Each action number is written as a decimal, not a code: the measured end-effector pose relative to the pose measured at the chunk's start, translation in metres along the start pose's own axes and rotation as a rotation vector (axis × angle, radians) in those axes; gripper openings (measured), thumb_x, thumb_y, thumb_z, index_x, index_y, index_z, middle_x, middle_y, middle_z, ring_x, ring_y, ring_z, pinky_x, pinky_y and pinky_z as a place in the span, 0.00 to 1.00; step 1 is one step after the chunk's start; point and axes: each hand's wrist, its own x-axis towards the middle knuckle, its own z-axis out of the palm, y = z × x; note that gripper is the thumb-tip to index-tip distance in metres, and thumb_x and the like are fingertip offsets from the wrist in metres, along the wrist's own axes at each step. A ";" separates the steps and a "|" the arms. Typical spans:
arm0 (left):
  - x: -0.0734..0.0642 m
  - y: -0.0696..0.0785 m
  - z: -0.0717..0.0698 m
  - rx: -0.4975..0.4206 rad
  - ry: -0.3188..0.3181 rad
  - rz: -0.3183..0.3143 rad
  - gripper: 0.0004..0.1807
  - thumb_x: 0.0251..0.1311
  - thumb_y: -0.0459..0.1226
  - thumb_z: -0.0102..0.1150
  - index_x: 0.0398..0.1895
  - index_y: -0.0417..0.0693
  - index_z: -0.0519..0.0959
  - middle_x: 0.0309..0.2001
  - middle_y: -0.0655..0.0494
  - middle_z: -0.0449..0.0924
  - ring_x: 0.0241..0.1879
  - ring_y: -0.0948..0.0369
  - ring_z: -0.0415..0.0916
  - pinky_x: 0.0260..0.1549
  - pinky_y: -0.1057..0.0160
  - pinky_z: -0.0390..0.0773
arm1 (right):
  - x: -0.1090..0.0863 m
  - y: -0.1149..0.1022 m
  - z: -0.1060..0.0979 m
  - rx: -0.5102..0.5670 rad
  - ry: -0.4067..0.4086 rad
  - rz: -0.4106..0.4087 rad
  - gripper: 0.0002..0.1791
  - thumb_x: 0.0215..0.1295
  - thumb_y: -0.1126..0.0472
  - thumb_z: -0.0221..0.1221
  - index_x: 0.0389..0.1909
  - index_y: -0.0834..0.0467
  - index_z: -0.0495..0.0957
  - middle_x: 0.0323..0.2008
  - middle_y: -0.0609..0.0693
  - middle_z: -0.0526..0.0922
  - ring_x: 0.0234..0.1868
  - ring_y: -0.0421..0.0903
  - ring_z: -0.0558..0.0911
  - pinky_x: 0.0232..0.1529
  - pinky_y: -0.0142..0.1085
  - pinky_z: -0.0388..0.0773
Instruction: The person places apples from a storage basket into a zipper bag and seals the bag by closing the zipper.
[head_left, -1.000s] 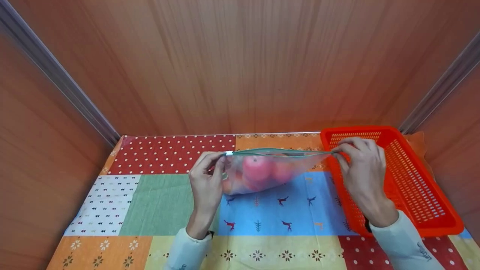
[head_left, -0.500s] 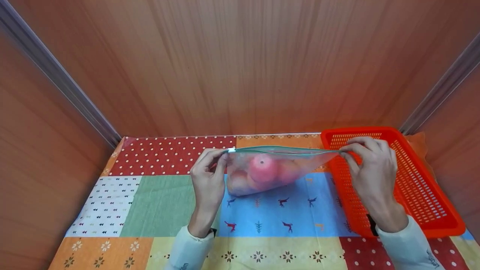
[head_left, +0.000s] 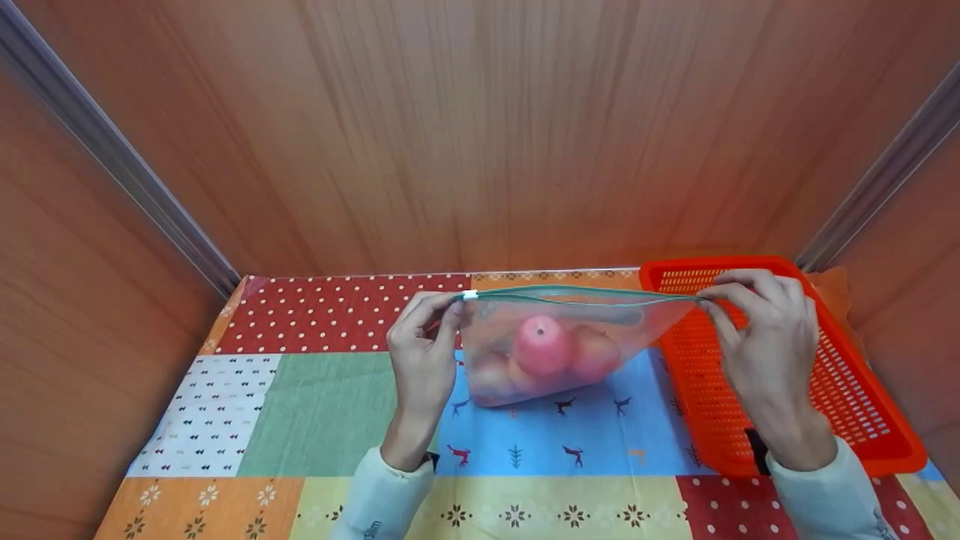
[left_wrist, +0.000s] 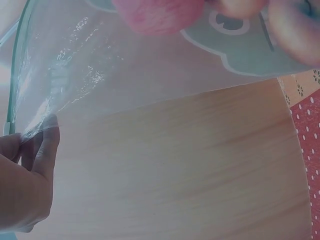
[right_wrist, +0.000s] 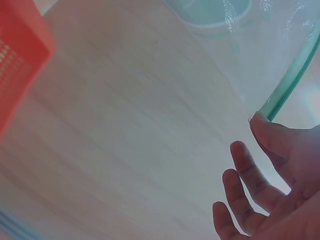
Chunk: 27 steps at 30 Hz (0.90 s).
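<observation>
Stretched between both hands is a clear zip bag (head_left: 495, 322) with a green zip edge and a white slider (head_left: 470, 295) near its left corner. Several round pink and peach-coloured fruits (head_left: 544, 345) lie in its bottom. My left hand (head_left: 424, 360) pinches the top left corner beside the slider; in the left wrist view, thumb and fingers (left_wrist: 47, 145) grip the film there. With thumb and forefinger my right hand (head_left: 772, 352) pinches the top right corner, its other fingers (right_wrist: 237, 192) spread apart in the right wrist view. The zip edge gapes slightly along its middle.
A red-orange plastic basket (head_left: 694, 450) stands at the right, partly under my right hand. Patchwork cloth (head_left: 322, 412) covers the table. Wood-grain panels (head_left: 480, 135) rise behind and at both sides.
Both hands have moved right and slightly up, the right one farther, with the bag drawn along and pulled wider. The fruits have shifted right and show more plainly.
</observation>
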 end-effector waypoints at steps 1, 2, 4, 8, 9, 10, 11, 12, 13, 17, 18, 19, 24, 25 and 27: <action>0.000 0.000 0.000 -0.001 0.000 -0.001 0.08 0.68 0.27 0.66 0.48 0.36 0.87 0.43 0.48 0.87 0.43 0.55 0.87 0.45 0.63 0.87 | 0.000 0.000 -0.001 0.003 0.001 0.001 0.11 0.62 0.68 0.73 0.45 0.63 0.90 0.52 0.60 0.86 0.52 0.60 0.76 0.60 0.65 0.69; 0.001 0.001 0.001 0.000 0.000 -0.003 0.09 0.68 0.28 0.66 0.48 0.36 0.87 0.44 0.48 0.87 0.43 0.55 0.87 0.45 0.63 0.87 | 0.001 0.000 -0.001 0.006 0.001 0.004 0.11 0.62 0.68 0.73 0.46 0.63 0.90 0.52 0.60 0.86 0.53 0.60 0.76 0.61 0.65 0.69; 0.002 0.001 0.001 0.004 -0.001 -0.008 0.09 0.68 0.28 0.67 0.49 0.37 0.87 0.44 0.48 0.87 0.44 0.55 0.87 0.45 0.64 0.87 | 0.002 0.000 -0.002 0.002 -0.001 0.008 0.11 0.62 0.69 0.73 0.46 0.63 0.90 0.52 0.61 0.86 0.53 0.61 0.76 0.61 0.65 0.68; 0.003 0.002 0.002 0.004 -0.004 -0.020 0.09 0.68 0.29 0.67 0.49 0.38 0.87 0.45 0.48 0.86 0.44 0.55 0.87 0.45 0.63 0.87 | 0.004 0.000 -0.004 -0.001 -0.006 0.017 0.11 0.63 0.70 0.72 0.47 0.65 0.89 0.52 0.62 0.85 0.54 0.61 0.75 0.59 0.64 0.67; 0.003 0.001 0.003 0.005 -0.005 -0.024 0.09 0.68 0.29 0.67 0.49 0.38 0.87 0.45 0.48 0.86 0.44 0.55 0.87 0.45 0.63 0.87 | 0.005 0.000 -0.005 -0.003 -0.007 0.016 0.11 0.63 0.70 0.72 0.47 0.65 0.89 0.52 0.62 0.84 0.53 0.61 0.75 0.58 0.63 0.67; 0.003 0.002 0.003 0.003 -0.005 -0.027 0.09 0.68 0.29 0.67 0.49 0.38 0.87 0.45 0.49 0.86 0.44 0.55 0.87 0.45 0.62 0.87 | 0.005 0.000 -0.006 -0.005 -0.006 0.016 0.11 0.63 0.70 0.72 0.47 0.65 0.89 0.53 0.62 0.84 0.53 0.61 0.75 0.57 0.62 0.67; 0.003 0.003 0.003 0.002 -0.005 -0.030 0.09 0.68 0.30 0.67 0.49 0.38 0.87 0.44 0.49 0.86 0.44 0.55 0.87 0.44 0.62 0.87 | 0.006 0.000 -0.006 -0.007 -0.006 0.015 0.11 0.63 0.70 0.71 0.47 0.65 0.89 0.53 0.62 0.84 0.53 0.61 0.75 0.57 0.62 0.67; 0.003 0.003 0.003 0.003 -0.006 -0.033 0.09 0.69 0.30 0.67 0.49 0.38 0.87 0.44 0.49 0.86 0.44 0.55 0.87 0.44 0.62 0.87 | 0.007 0.000 -0.007 -0.009 -0.006 0.015 0.11 0.63 0.70 0.71 0.47 0.65 0.89 0.52 0.62 0.84 0.52 0.61 0.75 0.56 0.61 0.67; 0.003 0.003 0.004 0.001 -0.007 -0.035 0.09 0.69 0.30 0.67 0.49 0.38 0.87 0.44 0.49 0.86 0.43 0.55 0.87 0.45 0.62 0.88 | 0.007 0.000 -0.007 -0.011 -0.008 0.015 0.11 0.64 0.69 0.71 0.47 0.65 0.89 0.53 0.62 0.84 0.52 0.61 0.74 0.56 0.61 0.66; 0.005 0.002 0.006 -0.009 -0.016 -0.034 0.08 0.69 0.30 0.66 0.48 0.37 0.87 0.43 0.48 0.86 0.41 0.55 0.87 0.44 0.62 0.88 | 0.010 0.000 -0.010 -0.016 -0.008 0.026 0.11 0.64 0.69 0.71 0.47 0.66 0.89 0.53 0.63 0.83 0.53 0.62 0.74 0.57 0.62 0.66; 0.005 0.002 0.007 -0.013 -0.020 -0.033 0.07 0.70 0.30 0.66 0.48 0.37 0.87 0.43 0.48 0.86 0.41 0.55 0.87 0.44 0.62 0.88 | 0.011 0.000 -0.010 -0.018 -0.006 0.028 0.11 0.64 0.68 0.71 0.47 0.66 0.89 0.54 0.63 0.83 0.54 0.62 0.74 0.57 0.62 0.67; 0.006 0.002 0.007 -0.019 -0.024 -0.029 0.07 0.69 0.29 0.66 0.47 0.37 0.87 0.42 0.48 0.86 0.40 0.55 0.88 0.44 0.62 0.88 | 0.011 0.000 -0.011 -0.018 -0.004 0.025 0.11 0.64 0.68 0.71 0.47 0.66 0.89 0.54 0.63 0.83 0.54 0.62 0.74 0.58 0.62 0.67; 0.007 0.001 0.009 -0.026 -0.035 -0.013 0.07 0.69 0.30 0.67 0.46 0.36 0.86 0.40 0.48 0.86 0.38 0.57 0.88 0.43 0.61 0.88 | 0.014 0.000 -0.012 -0.016 0.008 0.017 0.11 0.64 0.67 0.71 0.46 0.66 0.89 0.54 0.63 0.83 0.54 0.62 0.74 0.58 0.63 0.67; 0.007 0.000 0.009 -0.026 -0.037 -0.011 0.07 0.69 0.30 0.67 0.46 0.36 0.86 0.40 0.48 0.86 0.38 0.57 0.88 0.43 0.60 0.88 | 0.014 0.001 -0.013 -0.015 0.008 0.018 0.11 0.64 0.67 0.71 0.46 0.66 0.89 0.53 0.63 0.83 0.54 0.62 0.74 0.58 0.63 0.67; 0.007 0.000 0.010 -0.021 -0.039 -0.009 0.07 0.69 0.30 0.66 0.46 0.37 0.86 0.41 0.48 0.86 0.38 0.57 0.88 0.43 0.60 0.88 | 0.014 0.001 -0.012 -0.017 0.007 0.031 0.11 0.65 0.67 0.71 0.46 0.66 0.89 0.54 0.62 0.83 0.54 0.61 0.74 0.60 0.64 0.67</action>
